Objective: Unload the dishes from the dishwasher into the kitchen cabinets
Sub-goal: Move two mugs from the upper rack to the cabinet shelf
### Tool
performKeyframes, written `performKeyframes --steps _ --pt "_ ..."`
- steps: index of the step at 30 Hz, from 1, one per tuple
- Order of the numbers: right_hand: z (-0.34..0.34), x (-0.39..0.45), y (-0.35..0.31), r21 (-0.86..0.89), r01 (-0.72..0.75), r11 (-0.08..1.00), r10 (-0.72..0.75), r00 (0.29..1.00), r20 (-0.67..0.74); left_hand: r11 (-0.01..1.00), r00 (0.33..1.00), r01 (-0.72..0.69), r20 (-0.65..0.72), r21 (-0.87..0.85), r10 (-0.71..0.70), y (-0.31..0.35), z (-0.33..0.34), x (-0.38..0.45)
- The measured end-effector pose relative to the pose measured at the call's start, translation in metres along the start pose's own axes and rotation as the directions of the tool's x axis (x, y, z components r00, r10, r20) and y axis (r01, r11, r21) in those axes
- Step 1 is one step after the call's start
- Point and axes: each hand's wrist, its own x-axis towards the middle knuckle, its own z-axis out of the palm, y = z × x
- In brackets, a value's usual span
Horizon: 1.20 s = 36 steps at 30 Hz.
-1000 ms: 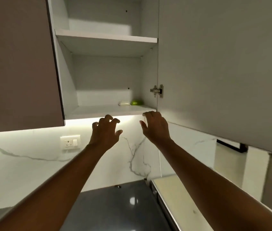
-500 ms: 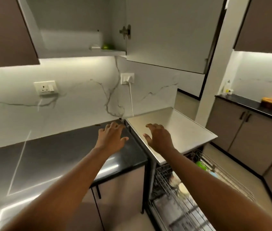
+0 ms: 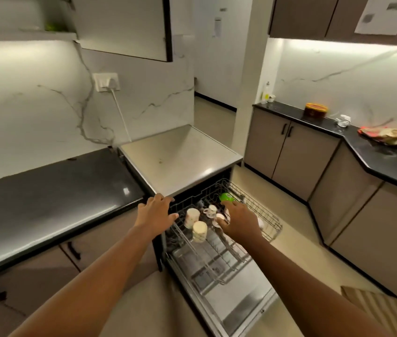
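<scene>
Two hands reached over the open dishwasher (image 3: pixel 217 271), whose top rack (image 3: pixel 269 216) was pulled out below the steel desk (image 3: pixel 180 154). The left hand (image 3: pixel 155 214) hovered at the rack's left edge, fingers (image 3: pixel 166 199) spread wide and holding nothing. The right hand (image 3: pixel 240 221) was down over the middle of the rack with its fingers loosely bent among the dishes; whether they gripped anything could not be told. Near the left hand two pale mugs (image 3: pixel 192 217) lay on their sides in the rack, one just nearer than the other. A small patterned cup (image 3: pixel 211 210) stood a little farther in, and a green cup (image 3: pixel 226 197) sat at the far side, just beyond the right hand. The lower rack (image 3: pixel 207 263) and the dropped door (image 3: pixel 238 305) showed nearer. A black desk (image 3: pixel 54 190) ran off to the left. Up on the left, the wall cabinet (image 3: pixel 122 25) stood with its door open.
</scene>
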Motion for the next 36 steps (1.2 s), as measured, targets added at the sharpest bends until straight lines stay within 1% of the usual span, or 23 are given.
performKeyframes --steps 4,8,11,14,18,23,26,30,36 --pt "-0.004 -0.03 0.051 -0.03 -0.062 0.998 0.063 0.996 0.065 0.997 0.998 0.036 0.057 -0.069 -0.032 0.038 0.036 -0.006" --pt "0.002 -0.046 0.08 -0.041 -0.074 0.996 0.079 0.987 0.143 0.972 0.988 0.139 0.098 -0.19 -0.122 0.053 0.072 -0.018" --pt "0.017 -0.049 0.095 -0.047 -0.113 0.993 0.12 0.971 0.207 0.962 0.976 0.171 0.17 -0.214 -0.136 0.057 0.101 -0.02" --pt "0.035 -0.035 0.11 -0.072 -0.134 0.988 0.148 0.956 0.251 0.961 0.969 0.169 0.212 -0.217 -0.123 0.061 0.118 0.007" --pt "0.06 -0.014 0.124 -0.086 -0.137 0.987 0.156 0.95 0.272 0.967 0.974 0.134 0.208 -0.215 -0.089 0.066 0.138 0.054" --pt "0.091 0.016 0.141 -0.059 -0.215 0.975 0.223 0.922 0.316 0.973 0.949 0.123 0.311 -0.194 -0.058 0.063 0.167 0.109" --pt "0.109 0.031 0.145 -0.014 -0.254 0.967 0.245 0.914 0.324 0.979 0.936 0.117 0.347 -0.169 -0.052 0.052 0.183 0.135" --pt "0.146 0.046 0.144 0.028 -0.306 0.952 0.271 0.877 0.396 0.964 0.922 0.171 0.379 -0.202 -0.084 0.038 0.203 0.167" --pt "0.199 0.069 0.145 0.031 -0.292 0.956 0.244 0.85 0.468 0.957 0.909 0.209 0.401 -0.203 -0.113 0.035 0.233 0.206"
